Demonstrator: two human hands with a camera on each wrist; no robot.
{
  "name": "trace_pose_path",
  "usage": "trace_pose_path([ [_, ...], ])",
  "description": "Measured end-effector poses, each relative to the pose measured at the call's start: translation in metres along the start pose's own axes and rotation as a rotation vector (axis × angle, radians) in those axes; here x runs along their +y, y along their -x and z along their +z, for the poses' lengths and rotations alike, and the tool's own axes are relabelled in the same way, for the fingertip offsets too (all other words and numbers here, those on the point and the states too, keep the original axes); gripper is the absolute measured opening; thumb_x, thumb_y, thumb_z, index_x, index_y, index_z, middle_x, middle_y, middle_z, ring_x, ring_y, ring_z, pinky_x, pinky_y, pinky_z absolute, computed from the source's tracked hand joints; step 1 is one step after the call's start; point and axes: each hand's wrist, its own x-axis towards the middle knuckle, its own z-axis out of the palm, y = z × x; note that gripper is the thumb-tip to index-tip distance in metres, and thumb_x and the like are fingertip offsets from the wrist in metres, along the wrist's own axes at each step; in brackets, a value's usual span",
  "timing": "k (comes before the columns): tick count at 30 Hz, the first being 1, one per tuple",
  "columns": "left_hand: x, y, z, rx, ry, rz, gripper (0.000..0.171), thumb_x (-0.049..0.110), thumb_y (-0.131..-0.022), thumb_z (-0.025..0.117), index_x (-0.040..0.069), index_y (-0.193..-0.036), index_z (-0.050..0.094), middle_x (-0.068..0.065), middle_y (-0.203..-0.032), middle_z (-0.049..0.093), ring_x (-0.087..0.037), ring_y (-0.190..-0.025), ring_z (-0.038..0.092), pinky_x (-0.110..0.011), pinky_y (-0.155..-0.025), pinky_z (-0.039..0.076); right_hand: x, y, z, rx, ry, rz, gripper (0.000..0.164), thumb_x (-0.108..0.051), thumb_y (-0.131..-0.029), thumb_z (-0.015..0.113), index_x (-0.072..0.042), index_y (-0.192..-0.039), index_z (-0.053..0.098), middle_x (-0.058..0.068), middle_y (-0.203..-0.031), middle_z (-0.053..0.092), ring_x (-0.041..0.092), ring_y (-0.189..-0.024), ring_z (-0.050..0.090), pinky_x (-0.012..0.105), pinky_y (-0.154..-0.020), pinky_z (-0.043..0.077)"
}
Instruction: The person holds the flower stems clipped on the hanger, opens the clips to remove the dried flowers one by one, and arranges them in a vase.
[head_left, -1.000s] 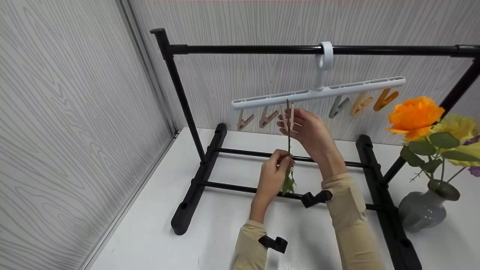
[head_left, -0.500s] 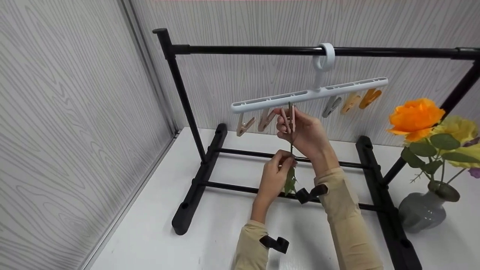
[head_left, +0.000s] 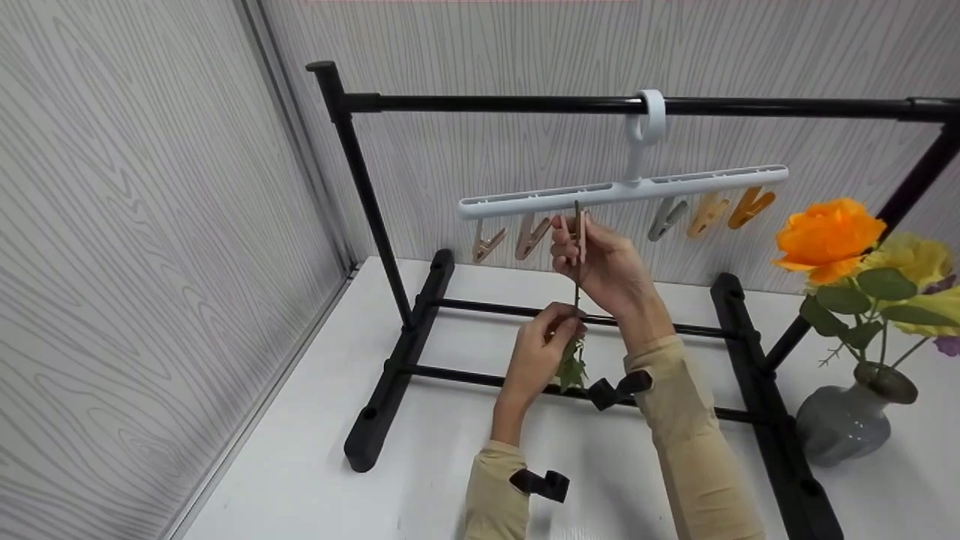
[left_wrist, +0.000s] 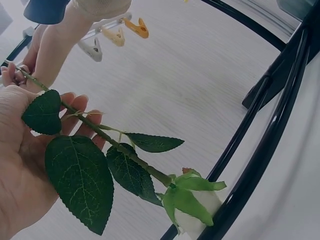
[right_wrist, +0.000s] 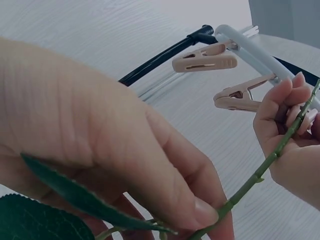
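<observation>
An upside-down artificial white rose (left_wrist: 192, 212) hangs head down on its long green stem (right_wrist: 250, 182), with dark green leaves (left_wrist: 80, 175). My left hand (head_left: 534, 351) pinches this stem between thumb and fingers, just above the leaves. Higher up, my right hand (head_left: 616, 279) pinches a pale pink clothespin (head_left: 583, 238) that hangs from a light blue hanger (head_left: 536, 204). The stem's bare upper end overlaps the clothespin in the head view. Its exact seating between the clip's jaws is hidden by fingers in the right wrist view.
The hanger hooks over a black rack's top bar (head_left: 480, 103). Two pink clothespins hang left of my right hand; a grey (head_left: 667, 219), a yellow (head_left: 707, 216) and an orange clothespin (head_left: 750, 208) hang to the right. A grey vase (head_left: 844, 424) of flowers stands right.
The fingers of my right hand, spread behind the clothespin a second ago, have curled in and now pinch it. The hanger has swung slightly. My left hand keeps its pinch on the stem.
</observation>
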Motion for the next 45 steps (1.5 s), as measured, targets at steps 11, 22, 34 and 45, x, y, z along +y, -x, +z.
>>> trace_pose_path([
  [11, 0.012, 0.001, -0.004, 0.04, -0.006, 0.086, 0.02, 0.011, -0.106, 0.059, 0.001, -0.117, 0.072, -0.011, -0.098, 0.072, -0.021, -0.088, 0.067, -0.026, -0.076, 0.052, 0.003, 0.001, -0.004, 0.209, 0.245, -0.086, 0.041, -0.025, -0.115, 0.032, 0.005, -0.119, 0.059, 0.009, -0.088, 0.066, 0.015, -0.071, 0.059, 0.03, -0.073, 0.051],
  [22, 0.005, 0.0, -0.011, 0.174, -0.186, 0.203, 0.016, 0.007, -0.103, 0.063, 0.0, -0.112, 0.075, -0.009, -0.09, 0.069, -0.013, -0.077, 0.059, -0.025, -0.069, 0.048, -0.003, 0.025, -0.006, 0.356, 0.617, -0.068, 0.043, -0.023, -0.115, 0.035, 0.007, -0.144, 0.043, 0.014, -0.128, 0.062, 0.021, -0.108, 0.067, 0.036, -0.1, 0.051],
  [34, 0.008, -0.002, -0.011, 0.082, -0.342, 0.161, 0.016, 0.009, -0.103, 0.065, 0.002, -0.11, 0.077, -0.005, -0.09, 0.07, -0.012, -0.079, 0.063, -0.027, -0.07, 0.052, 0.015, 0.073, -0.013, 0.494, 0.708, -0.347, 0.015, 0.001, -0.104, 0.057, 0.01, -0.116, 0.059, 0.013, -0.105, 0.069, 0.024, -0.1, 0.071, 0.036, -0.095, 0.056],
  [45, 0.007, -0.001, -0.005, -0.027, -0.41, 0.163, 0.022, 0.021, -0.098, 0.074, 0.009, -0.117, 0.076, -0.003, -0.109, 0.075, -0.014, -0.098, 0.068, -0.033, -0.092, 0.054, 0.011, 0.096, -0.031, 0.644, 0.443, -0.566, 0.011, 0.0, -0.103, 0.059, 0.01, -0.1, 0.063, 0.015, -0.09, 0.069, 0.024, -0.084, 0.073, 0.038, -0.085, 0.06],
])
